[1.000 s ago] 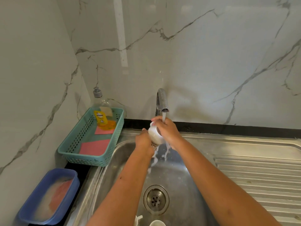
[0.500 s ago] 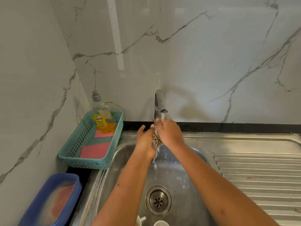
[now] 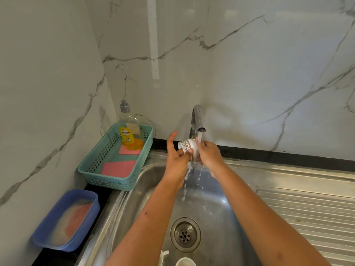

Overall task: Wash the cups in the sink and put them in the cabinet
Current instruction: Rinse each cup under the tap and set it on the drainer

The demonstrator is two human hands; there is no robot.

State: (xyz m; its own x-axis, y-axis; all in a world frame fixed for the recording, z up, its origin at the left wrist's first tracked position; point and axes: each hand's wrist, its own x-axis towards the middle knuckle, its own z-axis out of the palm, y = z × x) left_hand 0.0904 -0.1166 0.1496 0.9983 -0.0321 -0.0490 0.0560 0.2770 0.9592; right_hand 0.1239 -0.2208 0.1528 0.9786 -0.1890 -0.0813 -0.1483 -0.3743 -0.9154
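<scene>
Both hands, left hand (image 3: 175, 162) and right hand (image 3: 208, 155), grip a patterned cup (image 3: 189, 148) under the running tap (image 3: 198, 120) (index finger raised); wet china could slip into the sink (image 3: 221, 208) below the fingers.

shiny steel sink (image 3: 215, 212), perforated plastic basket (image 3: 107, 162).

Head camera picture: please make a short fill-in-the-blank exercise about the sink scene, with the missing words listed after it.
1. Both hands hold a patterned cup under the running ____.
2. The soap bottle stands inside the ____ basket.
3. The left hand and the right hand are above the steel ____.
4. The tub at the lower left is ____ in colour.

Missing words: tap; teal; sink; blue
</scene>
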